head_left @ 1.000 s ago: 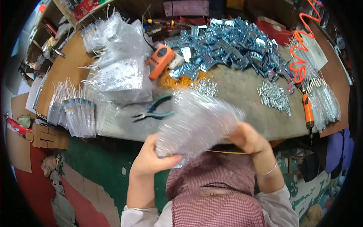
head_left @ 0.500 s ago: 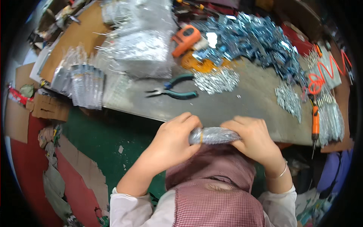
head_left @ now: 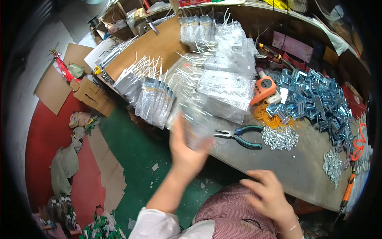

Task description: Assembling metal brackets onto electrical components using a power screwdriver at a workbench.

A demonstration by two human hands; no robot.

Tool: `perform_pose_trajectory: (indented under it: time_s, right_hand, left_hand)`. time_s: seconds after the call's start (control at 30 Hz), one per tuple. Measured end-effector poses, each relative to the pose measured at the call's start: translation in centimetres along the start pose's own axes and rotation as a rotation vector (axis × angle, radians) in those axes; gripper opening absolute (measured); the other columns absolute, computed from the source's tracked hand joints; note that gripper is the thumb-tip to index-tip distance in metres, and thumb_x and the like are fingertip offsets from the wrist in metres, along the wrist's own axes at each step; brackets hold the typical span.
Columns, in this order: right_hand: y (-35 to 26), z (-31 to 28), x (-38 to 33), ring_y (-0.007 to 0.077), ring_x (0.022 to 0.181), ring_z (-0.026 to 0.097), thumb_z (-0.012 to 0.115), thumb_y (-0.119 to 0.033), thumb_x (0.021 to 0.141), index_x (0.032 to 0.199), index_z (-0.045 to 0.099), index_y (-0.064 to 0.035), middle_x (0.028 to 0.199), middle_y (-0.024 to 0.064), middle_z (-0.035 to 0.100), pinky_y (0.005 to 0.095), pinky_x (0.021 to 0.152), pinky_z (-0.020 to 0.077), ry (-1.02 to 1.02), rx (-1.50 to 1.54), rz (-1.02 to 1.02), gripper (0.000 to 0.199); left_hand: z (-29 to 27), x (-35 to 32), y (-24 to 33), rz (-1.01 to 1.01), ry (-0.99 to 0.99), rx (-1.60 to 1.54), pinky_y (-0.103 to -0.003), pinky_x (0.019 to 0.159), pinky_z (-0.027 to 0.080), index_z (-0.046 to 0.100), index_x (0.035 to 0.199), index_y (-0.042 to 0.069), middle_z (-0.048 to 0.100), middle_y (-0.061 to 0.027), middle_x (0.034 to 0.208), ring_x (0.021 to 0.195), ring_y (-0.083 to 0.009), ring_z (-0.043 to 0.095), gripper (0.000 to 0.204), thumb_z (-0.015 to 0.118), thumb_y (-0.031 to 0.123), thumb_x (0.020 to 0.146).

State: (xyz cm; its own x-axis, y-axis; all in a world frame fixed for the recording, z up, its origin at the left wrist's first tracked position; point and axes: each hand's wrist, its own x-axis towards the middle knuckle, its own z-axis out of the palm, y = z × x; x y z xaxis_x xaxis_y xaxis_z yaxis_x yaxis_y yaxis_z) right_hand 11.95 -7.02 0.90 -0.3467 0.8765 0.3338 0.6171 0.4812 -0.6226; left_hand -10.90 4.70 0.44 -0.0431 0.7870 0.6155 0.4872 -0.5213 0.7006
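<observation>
My left hand [head_left: 185, 153] is raised over the front edge of the bench and grips a bundle in clear bubble wrap [head_left: 197, 125]. Motion smears the bundle, so its contents cannot be made out. Just left of it stand several bubble-wrapped bundles [head_left: 155, 99] with white wires sticking up. My right hand [head_left: 268, 195] is above my lap, its fingers apart and holding nothing. Nearest on the bench are long-nose pliers with green handles [head_left: 248, 144] and a heap of small shiny metal parts [head_left: 279, 138].
Behind the pliers rises a large stack of bubble-wrapped packs [head_left: 227, 87]. An orange tool [head_left: 263, 89], yellow rubber bands [head_left: 266, 115] and a big pile of bluish metal pieces [head_left: 314, 103] lie further right. Screws [head_left: 332, 165] and an orange-handled screwdriver [head_left: 349, 187] are at the right end.
Both hands were around the banded bundle above my lap. The right hand has let go, while the left has carried the bundle toward the bench's left side. The view has turned left.
</observation>
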Motion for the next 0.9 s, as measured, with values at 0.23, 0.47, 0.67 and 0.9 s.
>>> perform_pose_trajectory:
  time_s: [0.23,0.47,0.67,0.9]
  right_hand:
    - [1.8,-1.5,-2.8,0.0308,0.084,0.061,0.068,-0.003,0.069,0.091,0.066,-0.0014,0.090,0.0136,0.065,0.0379,0.075,0.0489,0.272,0.179,0.336,0.022]
    - [1.5,-0.5,-2.2,0.0289,0.084,0.063,0.071,-0.009,0.071,0.095,0.067,-0.0036,0.092,0.0115,0.065,0.0360,0.074,0.0509,0.022,0.143,0.166,0.025]
    - [-0.9,-1.2,-0.9,0.0261,0.082,0.063,0.070,-0.010,0.069,0.093,0.068,-0.0052,0.090,0.0093,0.066,0.0351,0.071,0.0507,-0.063,0.115,0.092,0.024]
    - [-9.2,-7.6,2.6,0.0173,0.070,0.058,0.069,-0.017,0.065,0.093,0.063,-0.0037,0.079,0.0043,0.061,0.0303,0.057,0.0453,0.016,0.141,-0.133,0.031]
  left_hand:
    - [-10.1,13.4,-12.0,0.064,0.242,0.523,-0.040,0.094,0.043,0.041,0.138,0.008,0.053,-0.0187,0.118,0.110,-0.0345,0.053,0.082,0.081,0.018,0.067]
    - [-9.5,14.0,-14.1,0.040,0.068,0.684,-0.043,0.088,0.047,0.040,0.139,0.014,0.055,-0.0162,0.115,0.105,-0.0360,0.056,0.089,0.083,0.028,0.062]
    - [-9.0,13.9,-12.9,0.046,0.024,0.808,-0.045,0.083,0.049,0.035,0.140,0.014,0.055,-0.0168,0.118,0.102,-0.0371,0.059,0.089,0.081,0.030,0.065]
    - [-10.3,13.9,-14.8,0.123,-0.037,0.610,-0.042,0.101,0.039,0.025,0.146,0.011,0.045,-0.0228,0.133,0.121,-0.0377,0.046,0.099,0.082,0.028,0.067]
